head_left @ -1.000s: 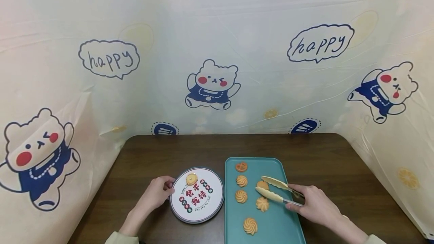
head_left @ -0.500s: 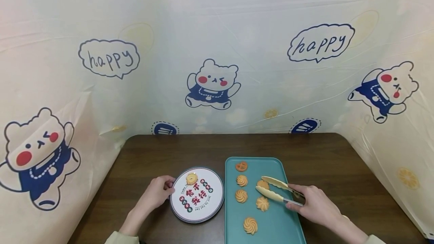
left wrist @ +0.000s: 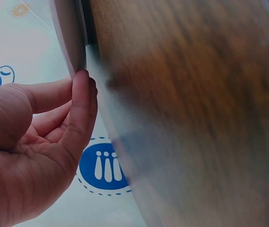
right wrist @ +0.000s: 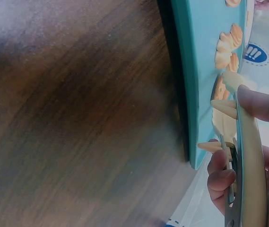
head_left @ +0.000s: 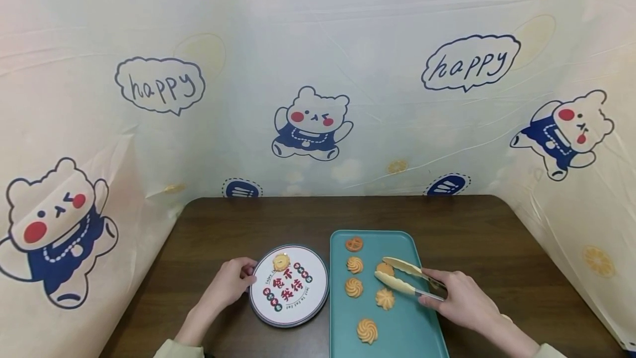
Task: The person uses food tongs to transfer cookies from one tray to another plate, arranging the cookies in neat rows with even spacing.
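My left hand (head_left: 231, 282) pinches the left rim of a round white plate (head_left: 309, 304) with printed red characters; the left wrist view shows thumb and fingertips at the plate's edge (left wrist: 69, 42). One golden cookie (head_left: 281, 262) lies near the plate's far side. In my right hand (head_left: 464, 298) is a pair of tongs (head_left: 397, 285) with cream tips and metal arms. The spread tips stand either side of a round cookie (head_left: 385, 268) on the teal tray (head_left: 412, 330), partly hidden by them. In the right wrist view, thumb and fingers grip the tongs (right wrist: 251, 170) from opposite sides.
On the tray's left half lie a pretzel-shaped cookie (head_left: 354, 244) and several swirled cookies (head_left: 354, 288). A star-shaped cookie (head_left: 385, 299) sits just nearer than the tongs' tips. Plate and tray stand side by side on a dark wooden table (head_left: 278, 220), with a printed curtain (head_left: 223, 142) behind.
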Action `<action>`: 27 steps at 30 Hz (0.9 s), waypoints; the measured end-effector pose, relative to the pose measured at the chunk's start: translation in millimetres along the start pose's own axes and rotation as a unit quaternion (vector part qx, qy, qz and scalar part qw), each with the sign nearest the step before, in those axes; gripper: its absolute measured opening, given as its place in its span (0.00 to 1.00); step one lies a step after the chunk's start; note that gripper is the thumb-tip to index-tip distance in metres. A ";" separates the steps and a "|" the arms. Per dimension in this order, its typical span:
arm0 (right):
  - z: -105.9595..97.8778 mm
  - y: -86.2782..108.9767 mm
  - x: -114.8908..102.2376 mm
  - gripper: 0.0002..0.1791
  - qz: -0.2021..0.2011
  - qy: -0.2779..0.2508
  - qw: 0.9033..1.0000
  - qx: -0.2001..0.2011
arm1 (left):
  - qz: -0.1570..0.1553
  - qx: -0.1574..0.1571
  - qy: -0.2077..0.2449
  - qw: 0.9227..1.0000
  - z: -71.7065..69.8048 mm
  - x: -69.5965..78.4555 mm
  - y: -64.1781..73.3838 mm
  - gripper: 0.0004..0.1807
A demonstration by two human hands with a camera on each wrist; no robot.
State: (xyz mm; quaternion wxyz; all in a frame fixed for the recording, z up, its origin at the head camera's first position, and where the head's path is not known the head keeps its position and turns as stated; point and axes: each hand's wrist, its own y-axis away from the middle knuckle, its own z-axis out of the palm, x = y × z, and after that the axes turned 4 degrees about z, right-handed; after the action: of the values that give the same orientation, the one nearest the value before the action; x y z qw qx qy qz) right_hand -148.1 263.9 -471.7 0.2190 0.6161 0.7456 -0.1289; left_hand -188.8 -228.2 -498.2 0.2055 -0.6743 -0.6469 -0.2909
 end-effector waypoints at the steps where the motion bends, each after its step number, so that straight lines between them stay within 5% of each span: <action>1: -0.4 -0.5 -0.2 0.35 -0.004 0.000 1.000 0.002 | 0.000 0.000 0.000 1.000 -0.1 0.1 0.0 0.16; 17: -9.0 -15.0 -19.0 0.31 -0.044 0.027 0.998 0.047 | -0.007 -0.003 -0.002 1.000 -1.5 0.9 -0.6 0.16; 27: -9.5 -28.7 -42.6 0.32 -0.055 0.029 0.998 0.028 | -0.006 -0.004 -0.004 1.000 -1.1 1.3 0.7 0.16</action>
State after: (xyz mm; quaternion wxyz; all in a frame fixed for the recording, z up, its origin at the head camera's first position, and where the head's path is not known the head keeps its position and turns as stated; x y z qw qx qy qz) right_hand -171.6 225.6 -445.0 0.1723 0.5832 0.7808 -0.1433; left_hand -188.3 -228.0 -496.4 0.1984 -0.6722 -0.6506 -0.2923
